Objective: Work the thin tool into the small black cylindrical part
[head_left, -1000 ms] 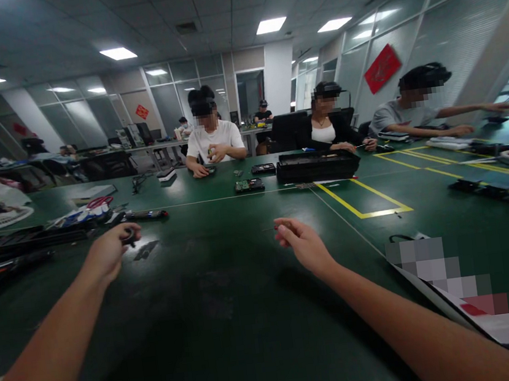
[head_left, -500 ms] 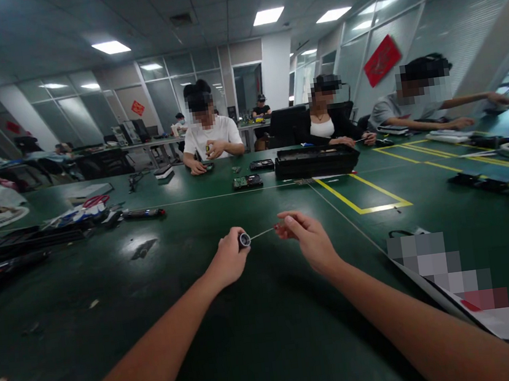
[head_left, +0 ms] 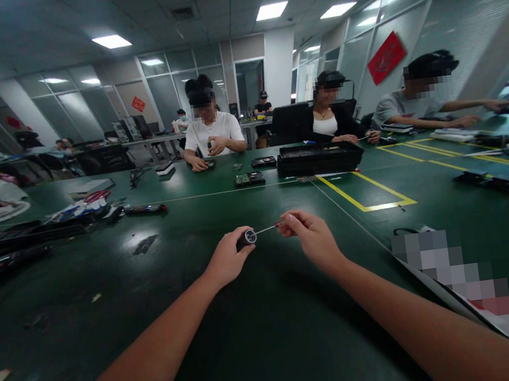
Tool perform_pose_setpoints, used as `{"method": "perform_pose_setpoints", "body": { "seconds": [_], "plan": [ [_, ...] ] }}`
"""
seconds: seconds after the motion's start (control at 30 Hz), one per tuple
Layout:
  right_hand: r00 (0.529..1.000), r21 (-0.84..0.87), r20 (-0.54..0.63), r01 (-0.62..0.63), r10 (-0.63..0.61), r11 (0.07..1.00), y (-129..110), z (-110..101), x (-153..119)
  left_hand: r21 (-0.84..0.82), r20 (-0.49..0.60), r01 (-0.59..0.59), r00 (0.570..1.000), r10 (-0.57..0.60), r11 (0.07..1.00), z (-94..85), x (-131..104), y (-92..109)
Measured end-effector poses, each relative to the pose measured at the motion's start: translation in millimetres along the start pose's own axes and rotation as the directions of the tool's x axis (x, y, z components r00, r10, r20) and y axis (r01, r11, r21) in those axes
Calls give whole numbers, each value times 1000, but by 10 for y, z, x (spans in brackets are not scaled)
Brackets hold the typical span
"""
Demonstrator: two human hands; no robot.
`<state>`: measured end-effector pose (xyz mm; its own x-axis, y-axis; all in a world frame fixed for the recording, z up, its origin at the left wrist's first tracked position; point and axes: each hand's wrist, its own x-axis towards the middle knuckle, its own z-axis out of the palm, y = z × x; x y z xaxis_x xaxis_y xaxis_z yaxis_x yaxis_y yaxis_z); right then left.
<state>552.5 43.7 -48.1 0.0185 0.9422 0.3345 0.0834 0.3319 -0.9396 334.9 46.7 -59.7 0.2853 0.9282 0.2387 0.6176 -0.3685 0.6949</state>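
My left hand is closed round a dark cylindrical part, whose round, pale-rimmed open end faces right and toward me. Opposite it, my right hand pinches the red handle of a thin screwdriver. The metal shaft points left, and its tip reaches the open end of the cylinder; whether it touches anything inside cannot be made out. Both hands are held above the green table.
Beyond my hands lie a green circuit board and a long black box. Tools and cables crowd the left side. A pale, partly blurred sheet lies at right. Several people sit across the table.
The screwdriver's red handle now shows more clearly between my right fingers. The cylinder and my left hand sit slightly farther right, closer to my right hand. The whole view has shifted a little.
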Motion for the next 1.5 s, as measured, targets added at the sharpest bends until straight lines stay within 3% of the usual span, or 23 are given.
{"method": "perform_pose_setpoints", "body": {
  "seconds": [0.2, 0.33, 0.43, 0.63, 0.87, 1.03, 1.27, 1.5],
  "plan": [
    [1000, -201, 2, 16, -16, 979, -96, -18, -31, 2, -19, 0, 1000, 0, 1000, -9, -5, -32],
    [998, -453, -40, 29, -53, 891, -130, -40, -49, 41, -8, -57, 998, 57, 998, -15, -10, -82],
    [995, -524, -41, 60, -95, 850, -118, -48, -45, 60, -16, -98, 995, 99, 993, -26, -7, -109],
    [995, -558, 60, 101, -81, 824, -88, -45, -36, 104, -13, -110, 994, 112, 988, -80, 6, -130],
    [976, -428, 203, 165, -83, 889, -29, -34, -28, 157, -8, -112, 993, 115, 981, -87, 12, -132],
    [982, -522, 191, 110, -10, 846, 5, 2, -20, 176, -16, -126, 991, 131, 976, -48, 20, -164],
    [975, -438, 219, 121, -25, 891, -40, 29, -74, 185, -6, -122, 992, 126, 975, -53, 18, -167],
    [982, -508, 179, 44, 55, 860, 6, -4, -14, 195, 39, -135, 991, 130, 971, -58, -2, -120]
  ]
}}
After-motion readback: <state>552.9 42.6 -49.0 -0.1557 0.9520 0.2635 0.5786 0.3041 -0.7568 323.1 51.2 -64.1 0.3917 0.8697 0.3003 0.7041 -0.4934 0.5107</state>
